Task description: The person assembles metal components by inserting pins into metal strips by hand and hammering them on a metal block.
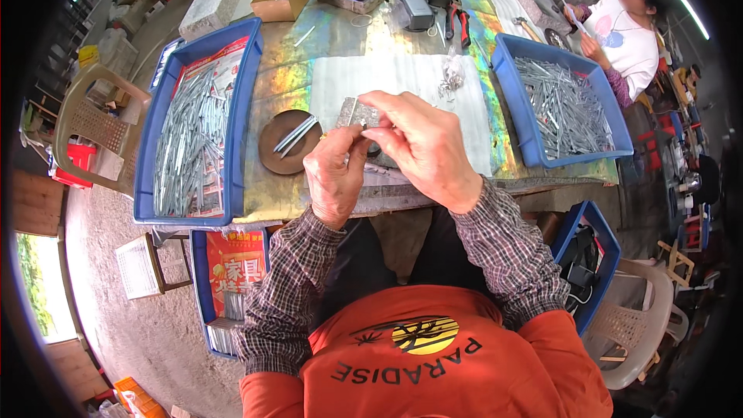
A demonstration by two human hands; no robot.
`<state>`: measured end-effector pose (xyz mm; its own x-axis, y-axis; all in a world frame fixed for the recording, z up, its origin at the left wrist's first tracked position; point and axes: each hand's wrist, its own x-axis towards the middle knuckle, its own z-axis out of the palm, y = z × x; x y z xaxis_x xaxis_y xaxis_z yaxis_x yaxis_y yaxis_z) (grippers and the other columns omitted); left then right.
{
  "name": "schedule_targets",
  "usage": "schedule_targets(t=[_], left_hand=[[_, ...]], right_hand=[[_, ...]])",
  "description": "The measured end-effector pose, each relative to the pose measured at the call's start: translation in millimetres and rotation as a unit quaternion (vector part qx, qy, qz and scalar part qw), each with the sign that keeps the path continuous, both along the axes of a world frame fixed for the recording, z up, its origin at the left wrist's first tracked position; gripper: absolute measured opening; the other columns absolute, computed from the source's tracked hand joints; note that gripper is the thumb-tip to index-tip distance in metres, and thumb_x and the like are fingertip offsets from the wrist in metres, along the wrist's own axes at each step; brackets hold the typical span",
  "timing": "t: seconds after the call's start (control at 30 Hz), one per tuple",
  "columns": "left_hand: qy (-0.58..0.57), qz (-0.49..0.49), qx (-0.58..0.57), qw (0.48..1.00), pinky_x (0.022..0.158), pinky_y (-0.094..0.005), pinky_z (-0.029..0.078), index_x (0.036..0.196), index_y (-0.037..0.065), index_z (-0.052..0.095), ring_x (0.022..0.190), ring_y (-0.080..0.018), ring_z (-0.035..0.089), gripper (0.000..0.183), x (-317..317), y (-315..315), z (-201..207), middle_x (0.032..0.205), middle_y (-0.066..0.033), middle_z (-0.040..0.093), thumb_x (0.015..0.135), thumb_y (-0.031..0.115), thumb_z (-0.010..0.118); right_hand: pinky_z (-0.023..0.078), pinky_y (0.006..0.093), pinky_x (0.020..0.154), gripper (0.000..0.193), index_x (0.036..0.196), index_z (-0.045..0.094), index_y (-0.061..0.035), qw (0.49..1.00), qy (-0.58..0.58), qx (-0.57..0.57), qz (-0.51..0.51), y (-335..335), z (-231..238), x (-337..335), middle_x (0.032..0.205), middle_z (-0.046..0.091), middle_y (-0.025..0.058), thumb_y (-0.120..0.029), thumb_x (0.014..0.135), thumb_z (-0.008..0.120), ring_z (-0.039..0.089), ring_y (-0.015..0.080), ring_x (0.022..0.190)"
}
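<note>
Both my hands meet above the near edge of a white sheet [402,70] on the table. Thumb and fingers of my left hand [335,174] are pinched together, and the fingertips of my right hand [433,147] close in right beside them. Whatever small piece sits between the fingertips is too small and covered to name. Just behind the fingers shows a speckled grey block [348,114], partly hidden. A round brown dish [271,156] lies left of my left hand, with several slim metal rods [296,136] across it.
Blue trays full of thin metal rods stand on the left [251,101] and right [503,77]. A clear bag of small parts [452,81], red-handled pliers [463,27], black boxes [416,6] and a cardboard box [282,6] lie farther back. Another person [627,39] works at far right.
</note>
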<state>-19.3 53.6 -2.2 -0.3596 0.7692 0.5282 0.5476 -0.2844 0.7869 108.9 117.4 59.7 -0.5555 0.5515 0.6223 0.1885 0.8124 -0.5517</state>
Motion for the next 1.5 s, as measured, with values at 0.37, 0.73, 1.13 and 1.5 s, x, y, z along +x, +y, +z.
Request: schedule_targets(t=[0.37,0.73,1.13,1.5], left_hand=[[0.031,0.023,0.027,0.999,0.059,-0.0351,0.045,0.09,0.004,0.062,0.067,-0.0303,0.058,0.018,4,0,0,0.073,-0.0137,0.059,0.074,-0.004,0.06],[-0.001,0.016,0.03,0.999,0.063,-0.0338,0.048,0.095,0.004,0.061,0.07,-0.0274,0.061,0.024,5,1,-6,0.077,-0.0124,0.062,0.073,-0.007,0.059],[-0.046,0.023,0.027,0.998,0.062,-0.0308,0.049,0.092,0.002,0.061,0.068,-0.0239,0.062,0.017,7,0,-9,0.077,-0.0125,0.063,0.076,-0.003,0.063],[-0.013,0.037,0.034,0.999,0.057,-0.0312,0.045,0.086,0.002,0.063,0.061,-0.0227,0.058,0.012,8,0,-4,0.072,-0.0119,0.061,0.075,-0.001,0.066]], right_hand=[[0.048,0.033,0.053,0.011,0.085,0.059,-0.001,0.997,-0.001,0.069,0.041,-4,-22,-6,0.077,0.061,0.0102,-0.001,0.076,0.066,0.06,0.0261,0.063],[0.055,0.0329,0.064,0.029,0.097,0.061,0.0073,0.975,0.051,0.218,-0.01,-20,-58,4,0.096,0.061,0.0171,0.003,0.068,0.064,0.065,0.0287,0.081],[0.053,0.0362,0.077,0.037,0.103,0.061,0.0025,0.984,0.003,0.171,-0.055,-31,-50,21,0.103,0.061,0.0148,-0.001,0.067,0.067,0.061,0.0303,0.094],[0.046,0.0393,0.06,0.034,0.104,0.054,-0.0008,0.949,-0.208,0.067,-0.226,-32,-49,68,0.08,0.051,0.0116,-0.002,0.072,0.063,0.056,0.0294,0.075]])
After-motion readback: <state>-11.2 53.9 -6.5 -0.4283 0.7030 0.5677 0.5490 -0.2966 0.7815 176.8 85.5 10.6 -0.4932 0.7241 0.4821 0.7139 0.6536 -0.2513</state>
